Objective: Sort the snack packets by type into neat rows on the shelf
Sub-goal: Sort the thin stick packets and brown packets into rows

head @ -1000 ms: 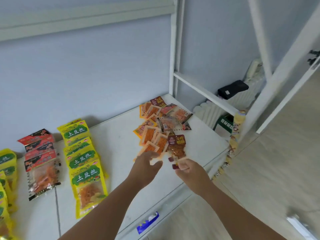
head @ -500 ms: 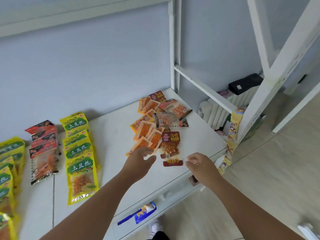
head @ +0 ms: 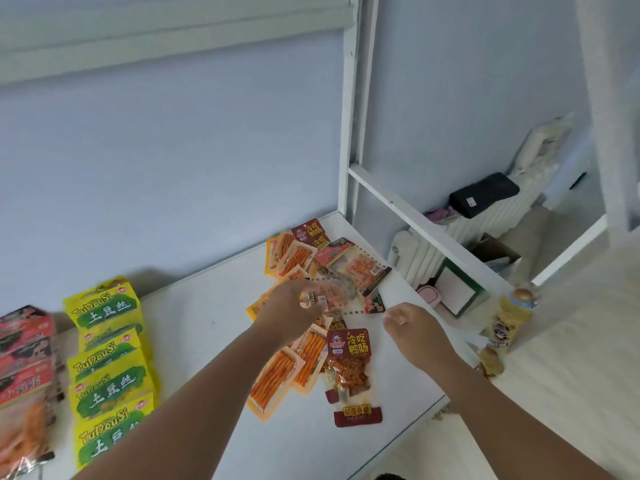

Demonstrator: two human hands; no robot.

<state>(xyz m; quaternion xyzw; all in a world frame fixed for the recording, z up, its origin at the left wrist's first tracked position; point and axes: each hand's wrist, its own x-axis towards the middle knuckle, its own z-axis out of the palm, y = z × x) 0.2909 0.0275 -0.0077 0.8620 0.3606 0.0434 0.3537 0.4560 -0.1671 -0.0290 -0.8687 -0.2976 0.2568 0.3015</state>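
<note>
Two hands work over the shelf (head: 207,327). I read the left hand (head: 289,315) with fingers curled on a clear packet (head: 332,297) in the mixed pile. The right hand (head: 417,332) has fingers loosely curled, holding nothing. I count three dark-red packets (head: 348,368): one just below the left fingers, two beyond them. At least four yellow packets (head: 107,393) lie in a row, well left of the left fingers.

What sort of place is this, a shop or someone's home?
Probably an ordinary room set up like a shop: a white shelf holds yellow packets in a row, yet a radiator stands beyond its end.
</note>
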